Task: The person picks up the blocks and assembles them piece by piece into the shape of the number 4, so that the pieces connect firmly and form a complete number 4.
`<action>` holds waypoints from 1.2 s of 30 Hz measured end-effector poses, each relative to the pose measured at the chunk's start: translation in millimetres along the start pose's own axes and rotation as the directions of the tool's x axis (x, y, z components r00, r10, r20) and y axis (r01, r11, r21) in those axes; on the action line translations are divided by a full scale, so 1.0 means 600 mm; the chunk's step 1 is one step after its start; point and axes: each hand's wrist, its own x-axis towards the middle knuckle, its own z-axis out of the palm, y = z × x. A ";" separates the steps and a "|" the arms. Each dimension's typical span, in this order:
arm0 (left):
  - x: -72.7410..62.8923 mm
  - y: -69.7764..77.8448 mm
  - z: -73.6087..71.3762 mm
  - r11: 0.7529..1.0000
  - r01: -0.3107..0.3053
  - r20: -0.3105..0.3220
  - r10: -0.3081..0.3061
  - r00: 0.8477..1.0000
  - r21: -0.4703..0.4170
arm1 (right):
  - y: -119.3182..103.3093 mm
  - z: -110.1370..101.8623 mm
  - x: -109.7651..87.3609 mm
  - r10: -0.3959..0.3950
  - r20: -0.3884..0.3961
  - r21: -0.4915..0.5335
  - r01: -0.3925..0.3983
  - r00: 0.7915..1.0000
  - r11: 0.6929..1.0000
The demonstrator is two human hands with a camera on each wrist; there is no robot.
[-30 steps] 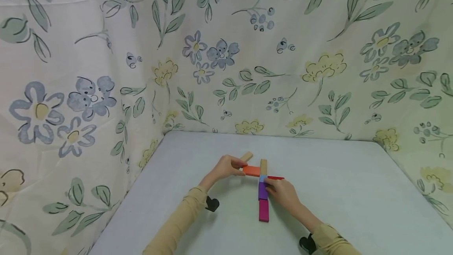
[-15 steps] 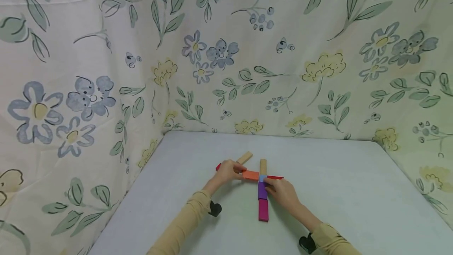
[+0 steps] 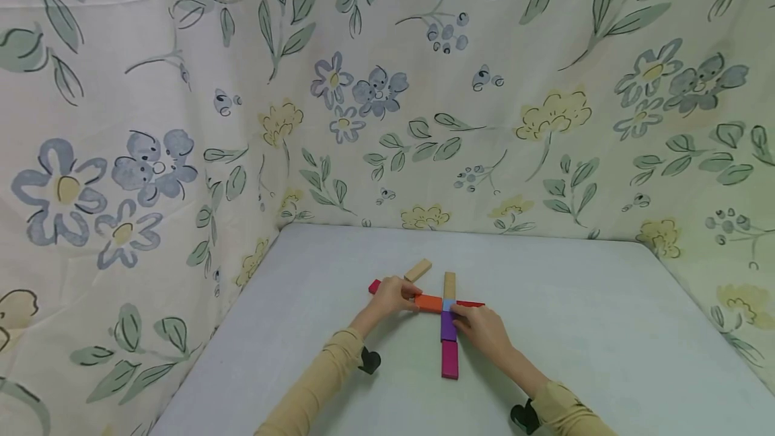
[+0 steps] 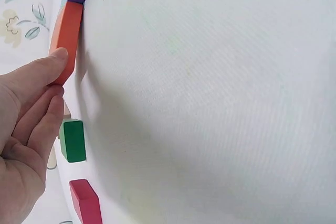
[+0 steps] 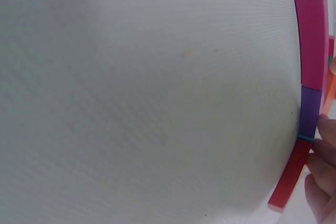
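Note:
With thumb and fingers my left hand (image 3: 392, 295) pinches the outer end of an orange block (image 3: 429, 303). The block's other end meets the column of blocks at a light blue block (image 3: 448, 305). My right hand (image 3: 487, 330) rests its fingertips on the column where the light blue and purple (image 3: 448, 327) blocks meet. A magenta block (image 3: 450, 360) continues the column toward me, and a plain wooden block (image 3: 450, 284) extends it away. A red block (image 5: 290, 177) runs out to the right, partly behind the right hand in the head view.
Loose beyond the left hand lie another wooden block (image 3: 418, 270) and a crimson block (image 3: 375, 286). A green block (image 4: 73, 140) shows beside the crimson one in the left wrist view. A floral curtain (image 3: 387, 86) borders the white table (image 3: 581, 301) at the back and sides.
My left hand has moved slightly right and toward me, drawing the orange block down alongside the light blue one. The crimson block has come into view behind it. My right hand stays put.

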 end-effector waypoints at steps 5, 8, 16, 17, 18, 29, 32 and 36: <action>-0.001 -0.001 0.001 1.000 0.000 0.002 0.000 1.000 0.009 | -0.002 0.000 0.001 0.009 0.011 0.001 -0.009 1.000 1.000; 0.000 -0.001 0.001 1.000 0.002 0.009 -0.003 1.000 0.026 | -0.003 -0.001 0.001 0.013 0.016 0.003 -0.013 1.000 1.000; 0.004 0.003 0.002 0.996 0.016 0.050 -0.021 0.999 0.084 | -0.006 -0.003 0.001 0.015 0.022 0.011 -0.015 1.000 1.000; 0.004 0.004 0.002 0.996 0.019 0.056 -0.024 0.998 0.091 | -0.006 -0.003 0.001 0.014 0.021 0.010 -0.014 1.000 1.000; 0.005 0.004 0.002 0.995 0.019 0.061 -0.025 0.998 0.101 | -0.006 -0.003 0.001 0.011 0.020 0.008 -0.011 1.000 1.000; 0.005 0.006 0.005 0.988 -0.001 0.076 -0.011 0.997 0.156 | -0.006 -0.004 0.000 -0.013 0.012 -0.003 0.013 1.000 1.000; 0.004 0.009 0.006 0.986 0.002 0.080 -0.016 0.997 0.164 | -0.006 -0.004 0.000 -0.015 0.012 -0.007 0.015 1.000 1.000; 0.004 0.011 0.008 0.985 -0.007 0.076 -0.006 0.997 0.173 | -0.006 -0.004 0.000 -0.005 0.014 -0.005 0.005 1.000 1.000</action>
